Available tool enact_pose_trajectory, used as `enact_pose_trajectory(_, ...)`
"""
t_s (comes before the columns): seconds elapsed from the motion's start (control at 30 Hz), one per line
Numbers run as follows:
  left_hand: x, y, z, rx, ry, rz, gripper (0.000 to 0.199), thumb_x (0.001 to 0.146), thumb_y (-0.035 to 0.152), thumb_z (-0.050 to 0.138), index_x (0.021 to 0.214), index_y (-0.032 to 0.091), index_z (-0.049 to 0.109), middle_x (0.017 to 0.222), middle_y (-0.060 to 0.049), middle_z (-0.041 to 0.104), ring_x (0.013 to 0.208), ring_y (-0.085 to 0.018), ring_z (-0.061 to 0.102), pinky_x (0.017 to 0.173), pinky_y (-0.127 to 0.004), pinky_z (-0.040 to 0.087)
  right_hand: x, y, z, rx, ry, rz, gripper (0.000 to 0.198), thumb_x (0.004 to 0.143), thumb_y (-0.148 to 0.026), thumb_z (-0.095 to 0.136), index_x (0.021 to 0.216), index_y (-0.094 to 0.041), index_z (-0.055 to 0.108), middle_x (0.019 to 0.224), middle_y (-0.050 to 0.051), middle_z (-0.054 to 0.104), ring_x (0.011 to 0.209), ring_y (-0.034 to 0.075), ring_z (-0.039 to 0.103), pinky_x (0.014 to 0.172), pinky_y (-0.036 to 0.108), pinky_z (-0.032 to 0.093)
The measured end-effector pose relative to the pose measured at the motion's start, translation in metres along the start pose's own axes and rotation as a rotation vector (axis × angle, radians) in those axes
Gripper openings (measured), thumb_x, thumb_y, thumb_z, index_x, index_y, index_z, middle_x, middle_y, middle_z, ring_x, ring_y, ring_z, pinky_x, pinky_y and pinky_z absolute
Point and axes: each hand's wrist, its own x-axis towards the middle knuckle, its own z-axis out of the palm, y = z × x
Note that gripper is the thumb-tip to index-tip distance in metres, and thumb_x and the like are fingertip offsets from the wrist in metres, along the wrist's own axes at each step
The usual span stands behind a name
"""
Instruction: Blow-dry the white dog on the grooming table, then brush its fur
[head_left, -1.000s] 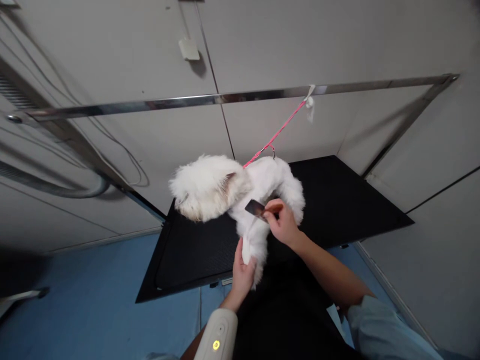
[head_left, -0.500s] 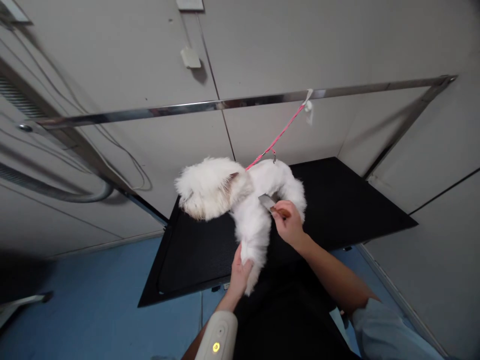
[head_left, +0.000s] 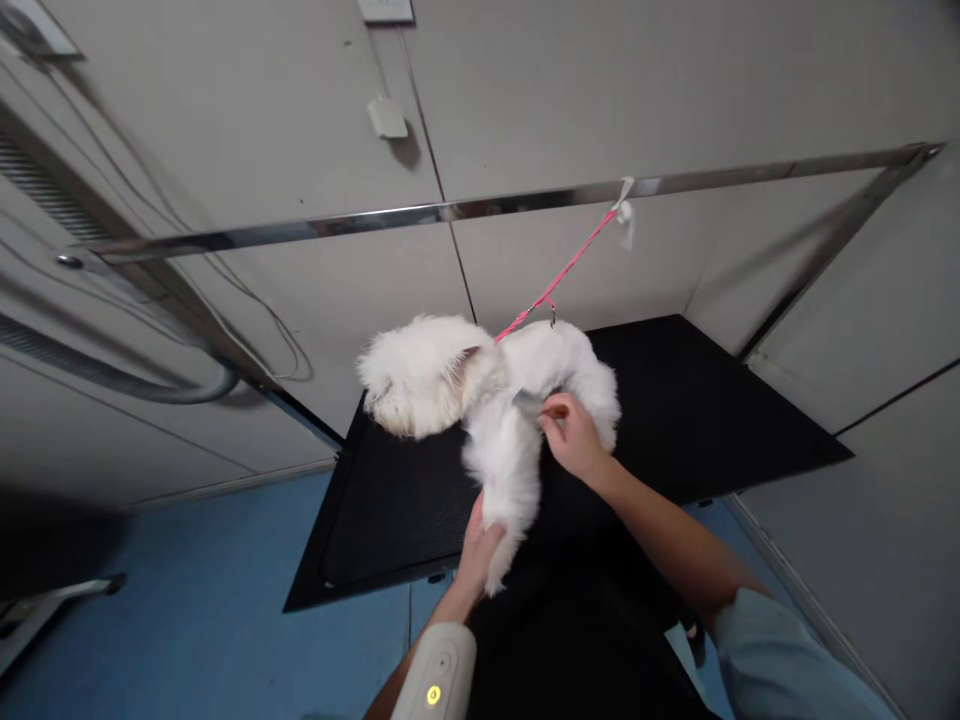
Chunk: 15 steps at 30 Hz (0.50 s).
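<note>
A fluffy white dog (head_left: 431,375) stands on a black grooming table (head_left: 375,510), its head turned to the left. My left hand (head_left: 480,545) is wrapped round the dog's outstretched front leg (head_left: 510,520) near the paw. In my right hand (head_left: 574,437) is a slicker brush (head_left: 528,403) with a flat grey head and a brown handle, mostly covered by my fingers. The brush head rests against the fur at the dog's shoulder. A pink leash (head_left: 574,262) runs from the dog's neck up to the metal bar.
A metal bar (head_left: 360,222) spans the table's far side in front of a grey wall. A grey ribbed hose (head_left: 112,372) and thin cables hang at the left. The floor (head_left: 225,620) is blue. A white device (head_left: 439,670) with a yellow light sits on my left forearm.
My right hand has turned slightly and shifted the brush head a little over the shoulder fur. The left hand keeps its hold on the leg. The whole view has shifted slightly.
</note>
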Motion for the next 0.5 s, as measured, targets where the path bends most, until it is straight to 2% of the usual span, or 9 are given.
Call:
enact_pose_trajectory(0.03, 0.0, 0.0, -0.001, -0.002, -0.003, -0.013, 0.083, 0.055, 0.051, 0.092, 0.128, 0.019, 0.07, 0.134, -0.013, 0.072, 0.13, -0.037, 0.062, 0.106, -0.038, 0.053, 0.001, -0.001, 0.0, -0.008, 0.022, -0.03, 0.002, 0.09, -0.024, 0.059, 0.091, -0.023, 0.057, 0.094, 0.009, 0.069, 0.088, 0.023, 0.065, 0.083, 0.039, 0.055)
enact_pose_trajectory(0.13, 0.0, 0.0, -0.004, -0.021, -0.009, -0.101, 0.084, 0.052, 0.05, 0.094, 0.127, 0.019, 0.071, 0.118, -0.012, 0.077, 0.113, -0.037, 0.07, 0.091, -0.038, 0.059, 0.003, -0.003, 0.002, 0.02, -0.257, -0.065, 0.005, 0.09, -0.026, 0.062, 0.089, -0.023, 0.057, 0.086, 0.005, 0.067, 0.078, 0.021, 0.065, 0.076, 0.036, 0.055)
enact_pose_trajectory(0.17, 0.0, -0.001, -0.005, -0.034, -0.005, -0.118, 0.085, 0.051, 0.05, 0.094, 0.126, 0.019, 0.072, 0.115, -0.011, 0.078, 0.108, -0.036, 0.071, 0.088, -0.038, 0.06, 0.004, -0.004, 0.002, 0.01, -0.295, -0.046, 0.006, 0.09, -0.026, 0.062, 0.089, -0.023, 0.057, 0.084, 0.004, 0.066, 0.075, 0.021, 0.064, 0.075, 0.035, 0.055)
enact_pose_trajectory(0.27, 0.0, -0.004, -0.008, -0.08, 0.006, -0.112, 0.08, 0.048, 0.051, 0.096, 0.119, 0.021, 0.075, 0.118, -0.011, 0.078, 0.106, -0.032, 0.071, 0.088, -0.037, 0.059, 0.009, -0.002, 0.005, -0.062, -0.059, -0.021, 0.005, 0.091, -0.024, 0.059, 0.094, -0.022, 0.057, 0.096, 0.008, 0.066, 0.088, 0.024, 0.066, 0.083, 0.039, 0.055)
enact_pose_trajectory(0.3, 0.001, -0.006, -0.009, -0.084, 0.005, -0.12, 0.078, 0.047, 0.052, 0.096, 0.116, 0.022, 0.075, 0.117, -0.01, 0.078, 0.105, -0.031, 0.071, 0.088, -0.036, 0.059, 0.012, -0.001, 0.006, -0.064, -0.035, -0.047, 0.006, 0.091, -0.024, 0.059, 0.096, -0.022, 0.057, 0.1, 0.01, 0.067, 0.092, 0.024, 0.065, 0.085, 0.039, 0.054)
enact_pose_trajectory(0.37, 0.002, -0.01, -0.013, -0.055, 0.012, -0.176, 0.075, 0.047, 0.054, 0.095, 0.111, 0.022, 0.076, 0.107, -0.01, 0.079, 0.098, -0.03, 0.072, 0.082, -0.035, 0.059, 0.018, 0.0, 0.01, -0.039, -0.235, -0.102, 0.008, 0.089, -0.026, 0.064, 0.093, -0.022, 0.058, 0.097, 0.008, 0.068, 0.087, 0.023, 0.065, 0.08, 0.036, 0.054)
enact_pose_trajectory(0.43, 0.004, -0.016, -0.017, -0.004, 0.026, -0.234, 0.074, 0.044, 0.054, 0.095, 0.107, 0.021, 0.076, 0.096, -0.01, 0.079, 0.092, -0.032, 0.072, 0.075, -0.036, 0.058, 0.027, 0.0, 0.014, -0.051, -0.451, -0.067, 0.012, 0.087, -0.028, 0.068, 0.088, -0.022, 0.058, 0.085, 0.004, 0.067, 0.075, 0.02, 0.063, 0.072, 0.033, 0.052)
enact_pose_trajectory(0.47, 0.004, -0.018, -0.018, 0.017, 0.032, -0.246, 0.073, 0.043, 0.054, 0.095, 0.105, 0.02, 0.076, 0.093, -0.01, 0.079, 0.093, -0.033, 0.072, 0.074, -0.037, 0.058, 0.032, -0.001, 0.016, -0.082, -0.436, -0.019, 0.012, 0.088, -0.028, 0.067, 0.087, -0.022, 0.057, 0.082, 0.004, 0.066, 0.073, 0.02, 0.062, 0.071, 0.033, 0.051)
enact_pose_trajectory(0.5, 0.005, -0.021, -0.019, 0.04, 0.035, -0.25, 0.071, 0.043, 0.054, 0.094, 0.102, 0.02, 0.076, 0.093, -0.01, 0.079, 0.096, -0.035, 0.073, 0.075, -0.038, 0.057, 0.038, -0.003, 0.016, -0.116, -0.34, 0.02, 0.01, 0.089, -0.028, 0.065, 0.088, -0.022, 0.057, 0.084, 0.005, 0.066, 0.076, 0.021, 0.063, 0.073, 0.034, 0.051)
